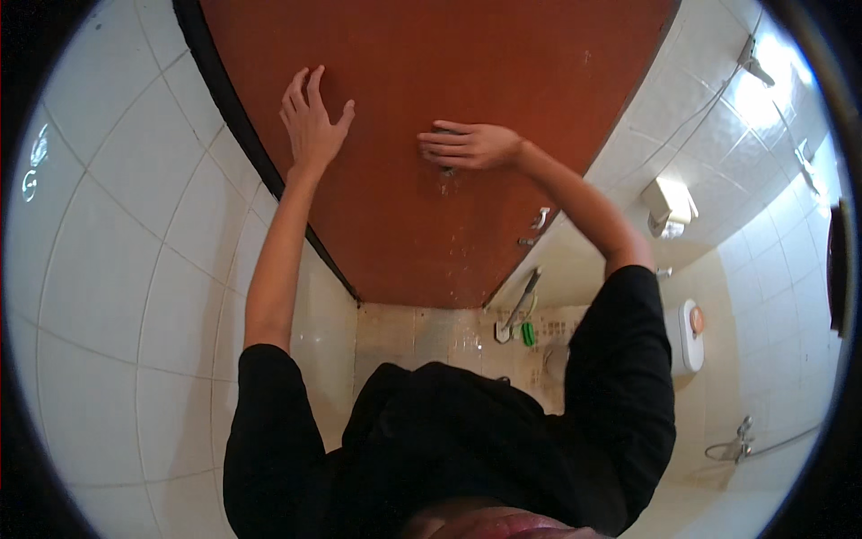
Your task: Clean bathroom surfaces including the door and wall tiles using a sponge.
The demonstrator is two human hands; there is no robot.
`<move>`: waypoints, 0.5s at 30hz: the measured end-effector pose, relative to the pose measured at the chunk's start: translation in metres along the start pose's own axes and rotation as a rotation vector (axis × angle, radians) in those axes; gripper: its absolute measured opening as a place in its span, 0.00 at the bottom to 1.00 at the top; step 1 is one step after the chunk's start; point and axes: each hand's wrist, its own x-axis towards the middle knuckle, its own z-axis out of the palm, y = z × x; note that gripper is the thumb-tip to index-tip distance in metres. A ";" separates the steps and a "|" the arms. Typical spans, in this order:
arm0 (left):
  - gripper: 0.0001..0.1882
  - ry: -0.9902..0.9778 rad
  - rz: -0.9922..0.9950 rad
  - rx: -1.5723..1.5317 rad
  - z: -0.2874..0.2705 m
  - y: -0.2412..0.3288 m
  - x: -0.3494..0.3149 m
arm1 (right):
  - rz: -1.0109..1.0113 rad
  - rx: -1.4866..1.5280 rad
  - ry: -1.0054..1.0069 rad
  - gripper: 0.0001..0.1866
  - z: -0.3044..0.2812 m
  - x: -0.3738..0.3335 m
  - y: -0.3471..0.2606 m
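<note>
A red-brown door [521, 72] stands in front of me. My right hand [476, 146] lies across its middle, fingers together over a small dark greenish pad [447, 171]. Only bits of the pad show around the fingers, so its exact kind is unclear. Whitish wet streaks and drops run down the door below it. Farther left, my left hand [312, 126] is raised at the door with spread, slightly bent fingers and nothing in it. Whether its fingertips touch the door I cannot tell.
White tiled walls rise on both sides. A metal latch [540, 218] sits at the door's right edge. On the right are a paper holder [669, 202], a white tank [688, 337] and a tap [741, 445]. A long-handled tool [521, 304] and a green item [529, 335] are on the floor.
</note>
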 end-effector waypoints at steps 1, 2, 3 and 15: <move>0.45 0.004 0.113 0.071 0.000 -0.016 -0.003 | -0.005 0.051 -0.018 0.26 -0.006 -0.016 0.006; 0.49 0.011 0.226 0.143 0.001 -0.029 -0.005 | -0.014 0.100 -0.034 0.25 -0.015 -0.028 0.018; 0.49 -0.009 0.219 0.144 0.001 -0.040 -0.007 | 0.072 -0.045 -0.012 0.25 -0.026 -0.031 0.035; 0.56 0.141 0.295 0.067 0.041 -0.040 -0.011 | 0.419 -0.164 0.047 0.25 0.015 0.039 0.034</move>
